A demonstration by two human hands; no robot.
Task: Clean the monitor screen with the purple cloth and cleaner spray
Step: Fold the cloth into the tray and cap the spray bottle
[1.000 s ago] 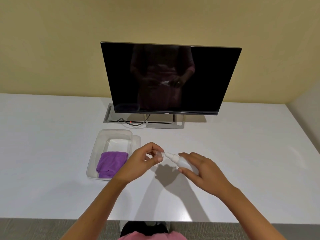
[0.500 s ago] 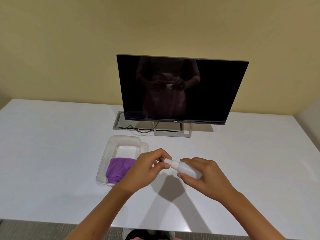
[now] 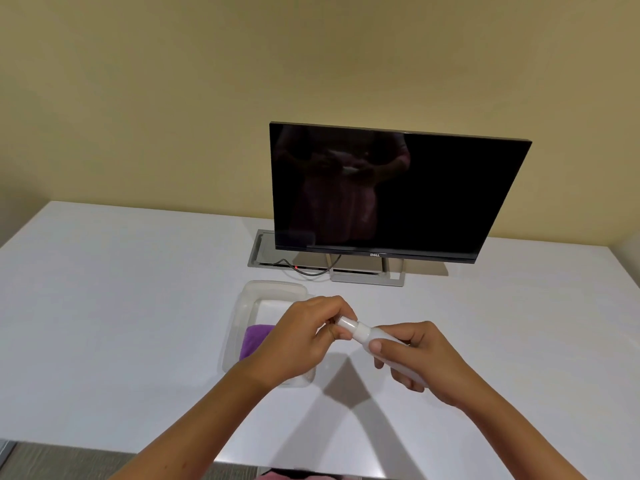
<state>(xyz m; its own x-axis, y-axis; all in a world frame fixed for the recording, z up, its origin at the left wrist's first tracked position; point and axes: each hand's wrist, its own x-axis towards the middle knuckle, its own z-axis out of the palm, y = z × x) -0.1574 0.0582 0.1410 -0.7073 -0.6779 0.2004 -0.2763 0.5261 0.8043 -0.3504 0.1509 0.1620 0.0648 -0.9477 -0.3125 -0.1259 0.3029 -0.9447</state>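
A small white spray bottle [image 3: 364, 332] is held level above the table, just in front of me. My right hand [image 3: 427, 362] is wrapped around its body. My left hand [image 3: 298, 341] pinches the cap [image 3: 346, 322] that sits on the bottle's left end. The purple cloth [image 3: 255, 341] lies folded in a clear plastic container [image 3: 273, 286], partly hidden behind my left hand. The black monitor [image 3: 398, 192] stands upright at the back of the table, switched off, with my reflection showing in it.
The white table [image 3: 121, 306] stretches wide to the left and right. Behind the container are a grey cable tray [image 3: 260, 252] with a dark cable and the monitor's silver stand [image 3: 367, 278]. A yellow wall rises behind the table.
One second ago my left hand held the cap apart from the bare nozzle; now the cap sits over the nozzle. The view has swung left, so the monitor appears further right.
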